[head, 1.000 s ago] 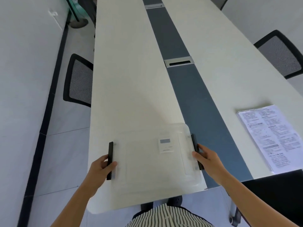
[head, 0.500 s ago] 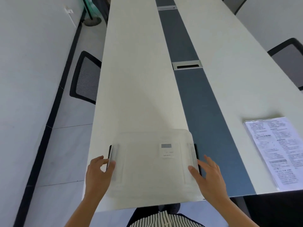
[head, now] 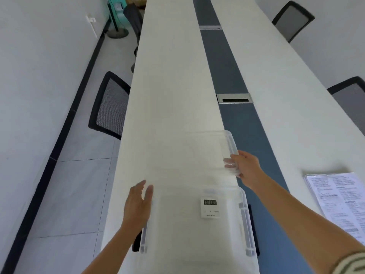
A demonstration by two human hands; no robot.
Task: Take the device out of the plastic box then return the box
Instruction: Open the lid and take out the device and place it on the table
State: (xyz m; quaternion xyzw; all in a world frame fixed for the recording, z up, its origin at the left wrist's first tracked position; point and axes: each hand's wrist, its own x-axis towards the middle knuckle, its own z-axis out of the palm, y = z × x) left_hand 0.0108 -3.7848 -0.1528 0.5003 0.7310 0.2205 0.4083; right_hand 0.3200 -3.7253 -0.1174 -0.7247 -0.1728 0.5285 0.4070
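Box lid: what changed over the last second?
The lid has come off the plastic box; the right hand grips its right edge and has carried it away across the table. The left hand let go and hovers open. The device stays inside, the papers untouched.

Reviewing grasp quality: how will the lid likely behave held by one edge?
The lid looks thin, so probably light and somewhat flexible. The right hand pinches only its right edge, so it may sag or tilt. Smooth plastic could slip.

Head camera looks steeply down the table.
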